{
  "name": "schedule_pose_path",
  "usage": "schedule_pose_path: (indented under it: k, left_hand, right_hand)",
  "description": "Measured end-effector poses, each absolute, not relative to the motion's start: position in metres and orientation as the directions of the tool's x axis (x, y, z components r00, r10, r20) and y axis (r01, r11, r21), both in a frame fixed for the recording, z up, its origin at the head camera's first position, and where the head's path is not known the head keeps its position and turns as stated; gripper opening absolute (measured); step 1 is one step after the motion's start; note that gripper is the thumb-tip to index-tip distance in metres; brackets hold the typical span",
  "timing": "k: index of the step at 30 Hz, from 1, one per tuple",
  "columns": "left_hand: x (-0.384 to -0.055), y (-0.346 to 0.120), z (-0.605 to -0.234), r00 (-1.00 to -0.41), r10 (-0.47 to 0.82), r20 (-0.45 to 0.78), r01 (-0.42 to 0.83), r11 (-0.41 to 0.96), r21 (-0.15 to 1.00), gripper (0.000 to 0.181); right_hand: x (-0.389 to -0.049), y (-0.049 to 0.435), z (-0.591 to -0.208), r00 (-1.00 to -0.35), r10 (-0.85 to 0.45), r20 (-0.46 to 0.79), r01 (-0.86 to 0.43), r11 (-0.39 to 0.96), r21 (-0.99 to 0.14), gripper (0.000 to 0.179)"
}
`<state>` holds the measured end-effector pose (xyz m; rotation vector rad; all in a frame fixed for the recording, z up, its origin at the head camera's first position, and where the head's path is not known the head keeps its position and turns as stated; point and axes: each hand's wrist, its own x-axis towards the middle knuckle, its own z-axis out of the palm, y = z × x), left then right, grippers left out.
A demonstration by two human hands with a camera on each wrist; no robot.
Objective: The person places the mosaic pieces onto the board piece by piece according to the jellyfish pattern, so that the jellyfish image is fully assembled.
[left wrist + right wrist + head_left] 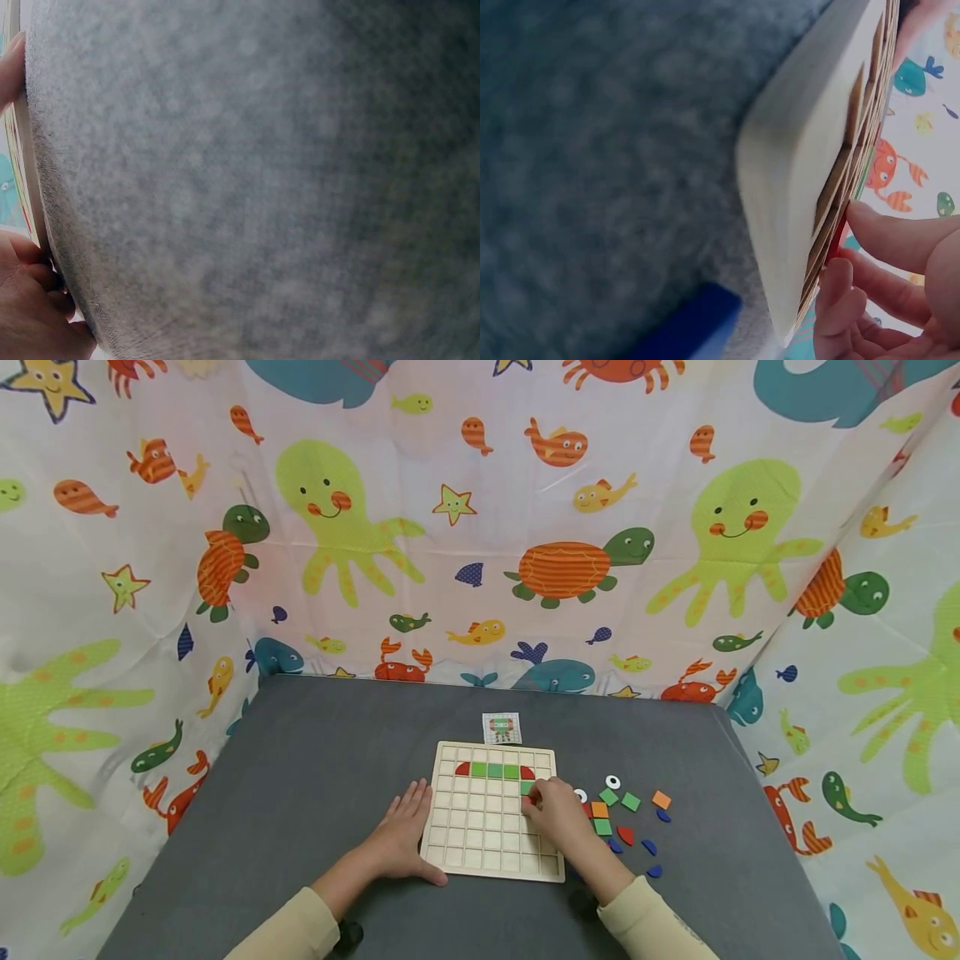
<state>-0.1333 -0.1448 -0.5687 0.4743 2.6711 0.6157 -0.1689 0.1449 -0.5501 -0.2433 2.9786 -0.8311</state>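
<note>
A square wooden grid board (pixel 480 835) lies on the grey table. One upper row holds a red rounded piece (pixel 462 769), several green squares (pixel 495 771) and another red rounded piece (pixel 528 772). Below that row's right end sits one more green square (pixel 527 787). My left hand (pixel 397 839) rests against the board's left edge, fingers straight, thumb near the lower left corner. With thumb and fingers, my right hand (pixel 558 814) pinches a red piece (pixel 839 236) at the grid, just under that green square. The hand partly hides this piece.
Loose pieces lie right of the board: white rings (pixel 612 782), green squares (pixel 630 802), orange squares (pixel 661 799), a red quarter-round (pixel 626 835) and blue half-rounds (pixel 649 847). A small pattern card (pixel 502 728) lies behind the board. A printed curtain (pixel 450 610) stands around the table.
</note>
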Motion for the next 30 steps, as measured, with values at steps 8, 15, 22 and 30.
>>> schedule_pose_path:
  k: [8, 15, 22, 30]
  left_hand:
    - [-0.1333, -0.1455, -0.5698, -0.882, 0.397, -0.255, 0.245, 0.847, 0.471, 0.146]
    - [-0.1326, -0.1458, -0.5709, -0.882, 0.402, -0.247, 0.25, 0.841, 0.48, 0.146]
    - [-0.1329, -0.1457, -0.5704, -0.882, 0.403, -0.242, 0.252, 0.84, 0.481, 0.146]
    - [-0.1327, -0.1453, -0.5671, -0.883, 0.408, -0.233, 0.259, 0.836, 0.483, 0.145]
  right_hand:
    - [-0.1701, 0.149, -0.5552, -0.986, -0.162, 0.048, -0.162, 0.83, -0.534, 0.013]
    - [-0.1679, 0.1506, -0.5531, -0.98, -0.194, 0.043, -0.187, 0.831, -0.524, 0.014]
    - [-0.1696, 0.1524, -0.5548, -0.974, -0.211, 0.077, -0.22, 0.834, -0.507, 0.011]
    - [-0.1699, 0.1531, -0.5503, -0.97, -0.231, 0.077, -0.238, 0.83, -0.505, 0.01]
